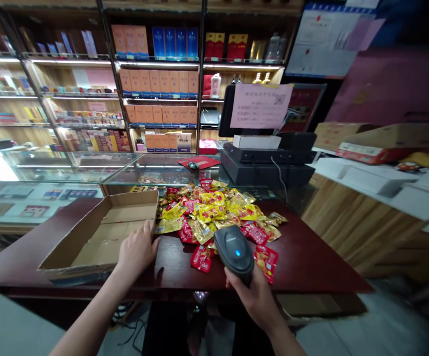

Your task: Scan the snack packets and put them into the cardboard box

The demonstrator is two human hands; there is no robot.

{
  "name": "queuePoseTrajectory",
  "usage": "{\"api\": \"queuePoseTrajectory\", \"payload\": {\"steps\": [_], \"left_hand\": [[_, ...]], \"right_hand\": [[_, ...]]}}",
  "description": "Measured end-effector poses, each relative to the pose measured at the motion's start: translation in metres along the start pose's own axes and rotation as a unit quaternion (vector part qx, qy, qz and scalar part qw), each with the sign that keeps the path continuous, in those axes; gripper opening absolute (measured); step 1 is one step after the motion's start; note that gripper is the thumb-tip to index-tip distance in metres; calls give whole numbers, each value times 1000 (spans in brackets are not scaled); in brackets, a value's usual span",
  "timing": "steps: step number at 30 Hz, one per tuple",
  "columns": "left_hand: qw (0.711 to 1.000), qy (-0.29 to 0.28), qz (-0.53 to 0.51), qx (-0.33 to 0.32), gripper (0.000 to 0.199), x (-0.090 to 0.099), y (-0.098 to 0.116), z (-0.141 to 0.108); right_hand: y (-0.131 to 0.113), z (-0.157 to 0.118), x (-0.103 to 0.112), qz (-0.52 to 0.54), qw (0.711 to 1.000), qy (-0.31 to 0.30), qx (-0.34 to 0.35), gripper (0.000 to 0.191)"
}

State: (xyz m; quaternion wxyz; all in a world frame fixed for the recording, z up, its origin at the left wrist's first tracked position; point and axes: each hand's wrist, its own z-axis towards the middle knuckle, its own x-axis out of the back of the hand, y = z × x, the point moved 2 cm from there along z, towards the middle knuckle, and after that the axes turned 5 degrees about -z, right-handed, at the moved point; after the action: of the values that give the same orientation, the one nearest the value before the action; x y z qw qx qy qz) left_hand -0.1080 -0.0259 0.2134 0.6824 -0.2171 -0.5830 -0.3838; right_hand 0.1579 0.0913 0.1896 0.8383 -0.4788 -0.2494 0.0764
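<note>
My right hand (253, 294) is wrapped round the handle of a dark grey barcode scanner (233, 249), which shows a blue light on top. The scanner is held over the near side of a heap of small snack packets (210, 207) in yellow, red and gold foil. My left hand (138, 249) grips the right wall of a shallow cardboard box (84, 232), its fingertips over the rim and thumb outside. No packets show inside the box. Two red packets, one left of the scanner (201, 258) and one right of it, lie nearest the table edge.
The dark red table (311, 262) carries the heap and box. Behind stand a glass counter (121, 173), a mouse (193, 166) on a red mat and a monitor (229, 111) with a pink notice. Boxes fill the back shelves; cartons (385, 141) sit at right.
</note>
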Motion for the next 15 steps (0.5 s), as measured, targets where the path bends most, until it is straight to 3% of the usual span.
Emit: {"api": "queuePoseTrajectory", "payload": {"steps": [2, 3, 6, 9, 12, 15], "left_hand": [[997, 57, -21, -51, 48, 1, 21, -9], [995, 45, -44, -78, 46, -3, 35, -12], [987, -89, -92, -97, 48, -32, 74, -10], [977, -155, -114, -89, 47, -68, 97, 3], [959, -178, -211, -62, 44, -90, 95, 13], [916, -224, -332, -22, 31, -96, 76, 10]], "right_hand": [[12, -7, 1, -1, 1000, -1, -3, 19], [17, -10, 0, -1, 1000, 10, 1, 21], [23, -14, -2, -12, 999, 37, 15, 25], [18, -15, -2, -25, 999, 37, 9, 24], [13, -18, 0, -28, 999, 34, -1, 28], [14, -19, 4, -24, 999, 34, -10, 38]]}}
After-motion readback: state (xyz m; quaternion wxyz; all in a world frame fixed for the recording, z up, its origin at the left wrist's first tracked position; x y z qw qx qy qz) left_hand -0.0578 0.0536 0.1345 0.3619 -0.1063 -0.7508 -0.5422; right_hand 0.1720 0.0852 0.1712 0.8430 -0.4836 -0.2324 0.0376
